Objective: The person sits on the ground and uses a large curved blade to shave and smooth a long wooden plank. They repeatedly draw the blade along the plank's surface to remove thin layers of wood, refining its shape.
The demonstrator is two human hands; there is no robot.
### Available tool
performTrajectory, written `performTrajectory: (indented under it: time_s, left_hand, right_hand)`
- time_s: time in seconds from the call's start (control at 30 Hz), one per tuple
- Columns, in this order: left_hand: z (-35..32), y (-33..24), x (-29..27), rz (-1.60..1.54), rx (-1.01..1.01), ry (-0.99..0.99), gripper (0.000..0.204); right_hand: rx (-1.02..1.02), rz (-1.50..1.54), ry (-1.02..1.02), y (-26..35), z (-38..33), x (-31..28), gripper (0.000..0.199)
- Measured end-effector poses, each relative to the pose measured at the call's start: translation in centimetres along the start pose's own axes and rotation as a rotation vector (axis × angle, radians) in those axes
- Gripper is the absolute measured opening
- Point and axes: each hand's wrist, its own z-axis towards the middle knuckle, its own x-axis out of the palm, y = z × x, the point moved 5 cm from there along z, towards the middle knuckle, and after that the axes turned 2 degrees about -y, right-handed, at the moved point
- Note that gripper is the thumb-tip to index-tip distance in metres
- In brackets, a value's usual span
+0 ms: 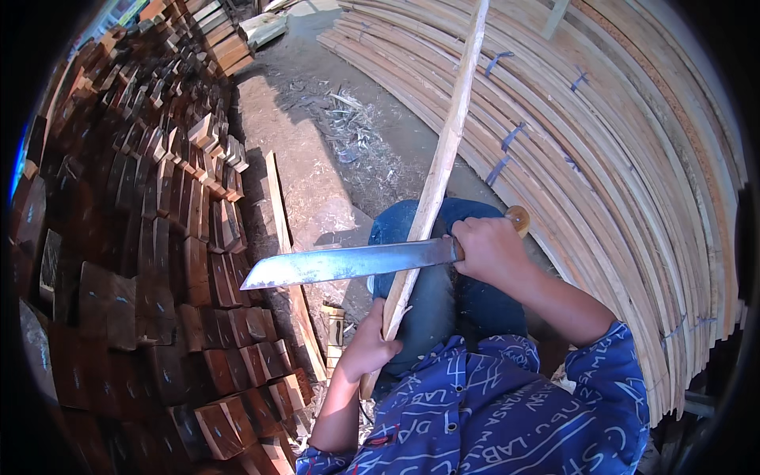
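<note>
My right hand (492,249) is wrapped round the wooden handle of a machete (340,265), whose round butt shows past my fist. The broad steel blade points left and lies across a long, rough strip of wood (445,146). Whether the edge touches the wood I cannot tell. My left hand (369,342) grips that strip near its lower end, below the blade. From there the strip slants up and away to the top of the view, passing over my legs in blue trousers (451,309). A small splinter stands out from the strip beside my left hand.
Stacked timber ends (142,261) fill the left side. Long strips tied in bundles (570,134) lie along the right. Wood shavings (348,123) are scattered on the ground ahead. A loose thin board (279,206) lies on the ground beside the left stack.
</note>
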Motion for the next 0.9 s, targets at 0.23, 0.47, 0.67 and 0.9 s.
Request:
performTrajectory:
  time_s: [0.23,0.47,0.67,0.9]
  left_hand:
    - [0.6,-0.3,0.2,0.176,-0.028,-0.079,0.049]
    - [0.4,-0.5,0.6,0.215,-0.089,-0.053,0.051]
    - [-0.3,-1.9,1.0,0.277,-0.135,-0.199,0.051]
    - [0.0,-2.2,1.4,0.279,-0.104,-0.225,0.050]
  right_hand:
    - [0.418,-0.178,-0.149,-12.0,1.5,-2.3,0.020]
    - [0.110,0.059,0.030,-4.1,-0.3,0.8,0.022]
    - [0.153,0.009,-0.077,-9.2,0.3,1.5,0.025]
    - [0.178,0.004,-0.092,-9.6,0.0,0.9,0.021]
